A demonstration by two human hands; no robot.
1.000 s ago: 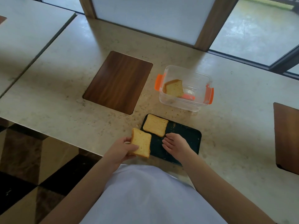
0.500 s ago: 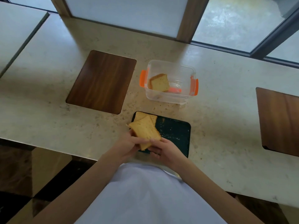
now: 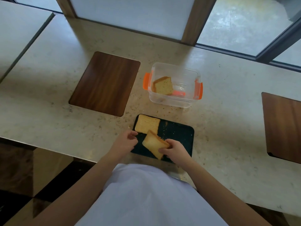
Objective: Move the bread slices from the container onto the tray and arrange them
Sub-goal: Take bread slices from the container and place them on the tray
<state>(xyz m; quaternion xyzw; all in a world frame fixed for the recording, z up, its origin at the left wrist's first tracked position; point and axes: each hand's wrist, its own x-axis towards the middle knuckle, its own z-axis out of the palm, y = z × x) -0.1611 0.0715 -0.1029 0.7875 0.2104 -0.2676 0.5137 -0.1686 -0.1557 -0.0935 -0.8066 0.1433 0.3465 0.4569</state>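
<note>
Right hand [image 3: 175,150]: fingers are closed on the tilted slice [image 3: 154,145], pinched at its near corner over the tray [image 3: 182,137].
Left hand [image 3: 125,141]: loosely curled and empty, held just beside the tray's left edge.
Flat slice [image 3: 147,123]: laid in the tray's far-left corner, its near edge overlapped by the tilted slice.
Step advice: the tilted slice is best lowered flat beside the first, edges squared, without pressing.
Container [image 3: 175,84]: set beyond the tray; bread [image 3: 162,86] is left leaning inside.
Change: half a second ago the slice was gripped by both hands; it is now carried by the right alone.
</note>
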